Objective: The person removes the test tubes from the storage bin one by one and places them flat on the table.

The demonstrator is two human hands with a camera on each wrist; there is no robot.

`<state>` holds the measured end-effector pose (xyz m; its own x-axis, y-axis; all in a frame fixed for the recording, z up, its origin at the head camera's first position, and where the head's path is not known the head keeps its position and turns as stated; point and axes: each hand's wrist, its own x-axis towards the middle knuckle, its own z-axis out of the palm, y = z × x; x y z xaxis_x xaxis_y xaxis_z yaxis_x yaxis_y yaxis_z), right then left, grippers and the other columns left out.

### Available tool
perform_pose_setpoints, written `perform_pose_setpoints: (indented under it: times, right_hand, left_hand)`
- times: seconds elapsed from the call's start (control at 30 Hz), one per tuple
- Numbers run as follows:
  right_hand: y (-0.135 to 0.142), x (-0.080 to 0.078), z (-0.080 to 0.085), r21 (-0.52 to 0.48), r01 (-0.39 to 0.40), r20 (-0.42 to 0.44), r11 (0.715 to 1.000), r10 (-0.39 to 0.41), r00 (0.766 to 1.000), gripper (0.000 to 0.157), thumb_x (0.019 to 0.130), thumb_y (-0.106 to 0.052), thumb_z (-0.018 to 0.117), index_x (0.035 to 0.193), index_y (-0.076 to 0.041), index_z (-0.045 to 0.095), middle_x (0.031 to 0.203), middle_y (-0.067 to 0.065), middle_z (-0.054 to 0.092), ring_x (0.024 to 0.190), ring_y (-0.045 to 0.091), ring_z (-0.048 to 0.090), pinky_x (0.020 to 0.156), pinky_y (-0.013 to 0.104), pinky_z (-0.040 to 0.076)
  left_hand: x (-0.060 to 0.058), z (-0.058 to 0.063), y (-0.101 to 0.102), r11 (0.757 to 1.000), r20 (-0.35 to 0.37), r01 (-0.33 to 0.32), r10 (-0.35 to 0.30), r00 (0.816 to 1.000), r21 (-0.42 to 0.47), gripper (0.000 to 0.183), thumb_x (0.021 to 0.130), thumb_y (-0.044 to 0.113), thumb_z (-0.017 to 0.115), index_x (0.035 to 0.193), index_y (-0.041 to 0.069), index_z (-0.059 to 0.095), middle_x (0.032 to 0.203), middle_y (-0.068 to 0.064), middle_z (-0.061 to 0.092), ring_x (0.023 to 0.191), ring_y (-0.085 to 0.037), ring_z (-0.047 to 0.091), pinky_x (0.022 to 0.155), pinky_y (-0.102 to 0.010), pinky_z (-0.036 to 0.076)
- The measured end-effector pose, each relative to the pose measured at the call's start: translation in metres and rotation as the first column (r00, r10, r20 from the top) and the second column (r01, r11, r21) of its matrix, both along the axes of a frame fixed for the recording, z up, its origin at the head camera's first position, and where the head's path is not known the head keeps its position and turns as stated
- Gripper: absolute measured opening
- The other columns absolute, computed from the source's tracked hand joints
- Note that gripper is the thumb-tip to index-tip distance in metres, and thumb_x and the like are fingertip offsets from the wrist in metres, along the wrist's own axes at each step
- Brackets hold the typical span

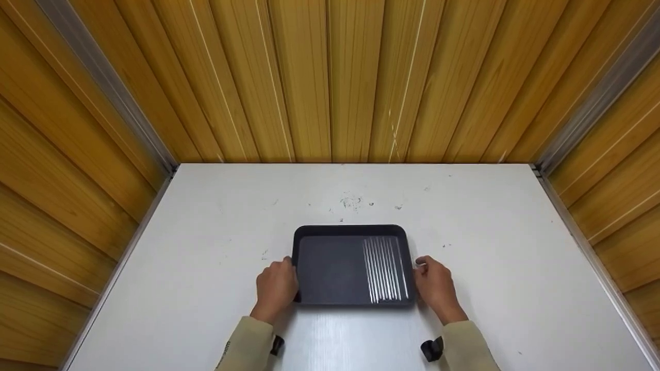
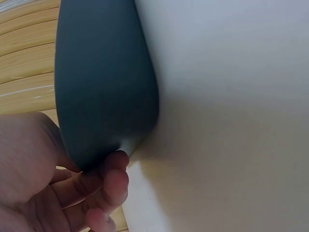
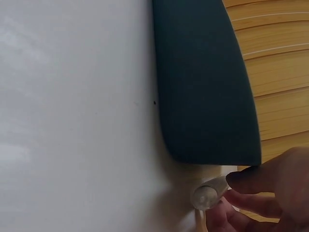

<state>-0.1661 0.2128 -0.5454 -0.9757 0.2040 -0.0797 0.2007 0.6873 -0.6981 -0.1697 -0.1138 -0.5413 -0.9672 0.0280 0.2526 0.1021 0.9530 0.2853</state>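
A dark rectangular tray (image 1: 330, 270) lies on the white table in the head view. Several slim clear tubes (image 1: 382, 269) lie side by side in its right part, running front to back. My left hand (image 1: 277, 288) grips the tray's left end; in the left wrist view its fingers (image 2: 116, 186) curl at the end of the dark outer wall (image 2: 106, 82). My right hand (image 1: 435, 288) is just beyond the tray's right end. There, in the right wrist view, the thumb and fingers pinch a clear tube (image 3: 205, 197) with a round end, close to the tray's corner.
The white table (image 1: 206, 216) reaches back to a wood-patterned panel wall (image 1: 330, 82), with similar panels on both sides. Grey metal edging (image 1: 593, 242) runs along the right side. Small dark marks (image 1: 352, 202) dot the tabletop behind the tray.
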Motion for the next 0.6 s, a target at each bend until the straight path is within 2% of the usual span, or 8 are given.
perform_pose_setpoints:
  times: [0.13, 0.6]
  right_hand:
    - [0.0005, -0.0001, -0.0006, 0.023, -0.017, -0.025, 1.0, 0.018, 1.0, 0.024, 0.093, -0.006, 0.053, 0.113, 0.004, 0.063, 0.096, 0.017, 0.068, 0.082, 0.023, 0.06, 0.072, 0.038, 0.048]
    - [-0.0013, 0.0022, 0.0081, 0.027, -0.024, -0.035, 0.999, 0.025, 0.999, 0.025, 0.097, -0.004, 0.049, 0.116, 0.004, 0.061, 0.096, 0.017, 0.065, 0.083, 0.024, 0.059, 0.072, 0.039, 0.048]
  left_hand:
    - [0.0003, -0.0005, 0.0, 1.0, -0.013, 0.01, -0.01, 1.0, 0.002, 0.009, 0.086, 0.007, 0.068, 0.083, -0.001, 0.067, 0.069, -0.016, 0.068, 0.054, -0.028, 0.064, 0.045, -0.038, 0.046]
    - [-0.0008, 0.0001, -0.0009, 1.0, 0.015, -0.007, 0.007, 1.0, 0.005, 0.01, 0.087, 0.01, 0.068, 0.084, 0.0, 0.067, 0.07, -0.015, 0.068, 0.055, -0.028, 0.063, 0.047, -0.039, 0.045]
